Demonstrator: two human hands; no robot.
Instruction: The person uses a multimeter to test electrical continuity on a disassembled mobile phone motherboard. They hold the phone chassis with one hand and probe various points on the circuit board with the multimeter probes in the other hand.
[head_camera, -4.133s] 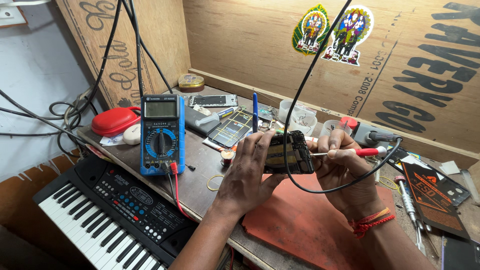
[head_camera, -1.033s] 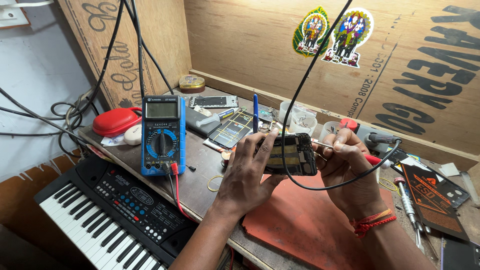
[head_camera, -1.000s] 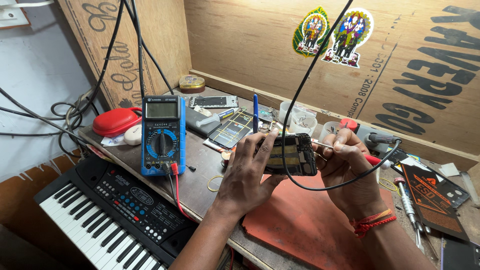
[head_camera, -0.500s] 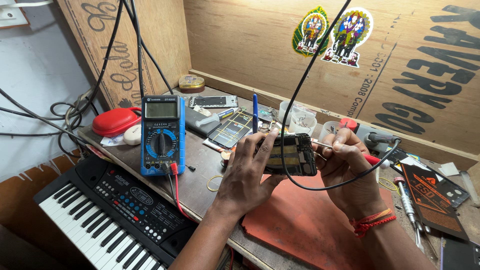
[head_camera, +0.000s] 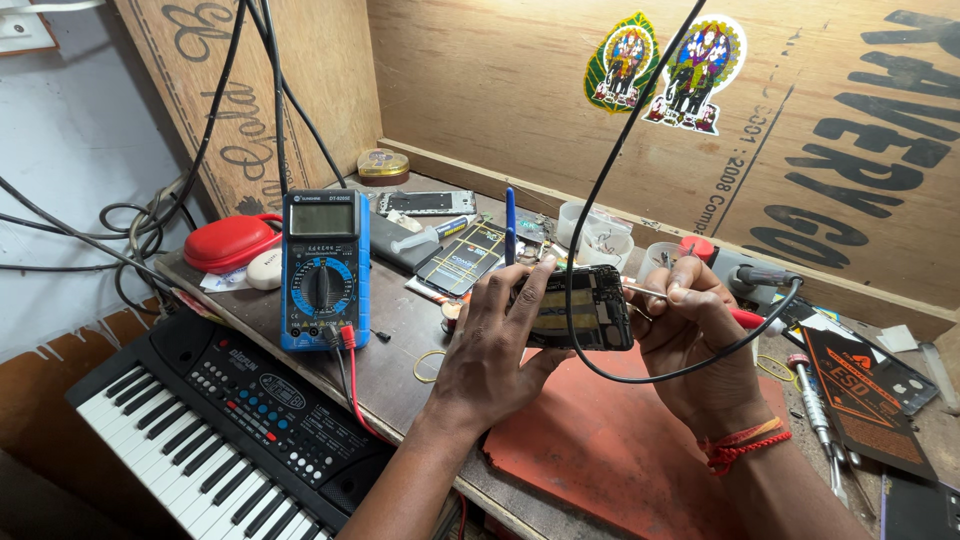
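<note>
My left hand (head_camera: 500, 345) holds an opened mobile phone (head_camera: 585, 320) above the red work mat (head_camera: 610, 450), its dark insides facing me. My right hand (head_camera: 700, 345) grips a red-handled soldering iron (head_camera: 745, 318) whose metal tip rests at the phone's upper right edge. The iron's black cable (head_camera: 620, 180) loops down under the phone and rises to the top of the view. A blue digital multimeter (head_camera: 322, 270) stands to the left, its red and black leads plugged in.
A black electronic keyboard (head_camera: 220, 430) lies at the lower left. A red case (head_camera: 230, 240), a round tin (head_camera: 382, 163), loose phone parts (head_camera: 462, 258), small plastic cups (head_camera: 598, 230), a screwdriver (head_camera: 815, 420) and a black mat (head_camera: 865, 390) crowd the wooden bench. Plywood walls enclose it.
The soldering iron has shifted slightly in my right hand and its cable loop now hangs lower under the phone. My left hand stays on the phone.
</note>
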